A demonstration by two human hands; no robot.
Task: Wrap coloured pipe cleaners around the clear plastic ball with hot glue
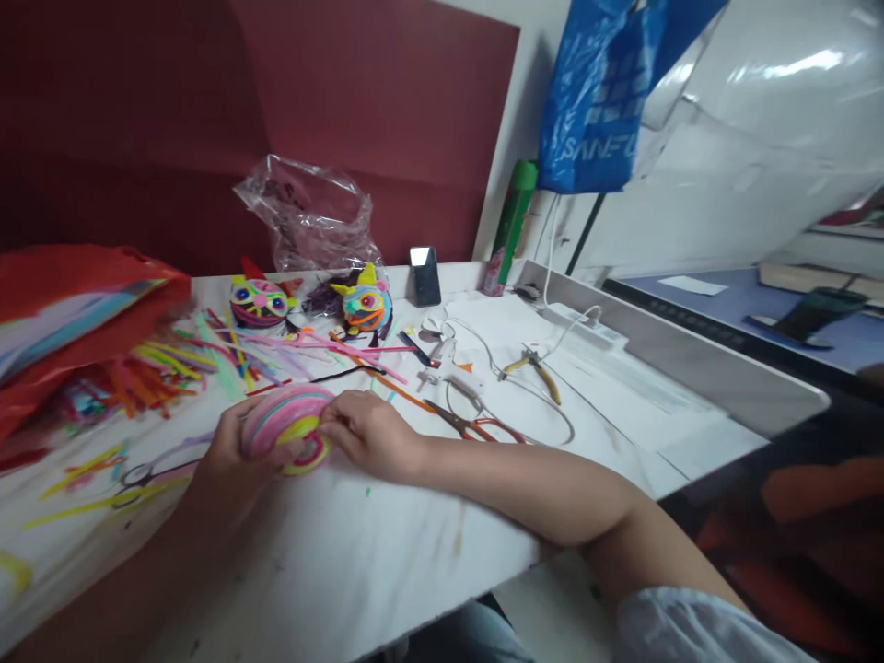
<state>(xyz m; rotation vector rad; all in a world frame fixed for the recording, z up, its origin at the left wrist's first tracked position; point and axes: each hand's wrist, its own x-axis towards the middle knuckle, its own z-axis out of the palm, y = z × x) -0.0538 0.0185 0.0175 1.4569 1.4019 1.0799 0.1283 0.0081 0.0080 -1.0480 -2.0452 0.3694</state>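
A round pink piece (286, 408) with a thin teal line and a yellow and magenta spiral on its near side is held above the white table (387, 571). My left hand (238, 456) is wrapped round its left side, thumb on the front. My right hand (369, 433) has its fingers pinched together at the right edge of the yellow spiral; anything small between the fingertips is hidden. Behind stand two decorated balls with faces, one dark and pink (260, 302), one blue and orange with yellow horns (366, 304).
Scissors (473, 425), pliers (533, 368) and a glue gun (464, 391) with its cable lie right of my hands. Colored fuzzy sticks (148, 373) and a red bag (75, 313) are at left. A phone (424, 276) and green can (512, 226) stand behind.
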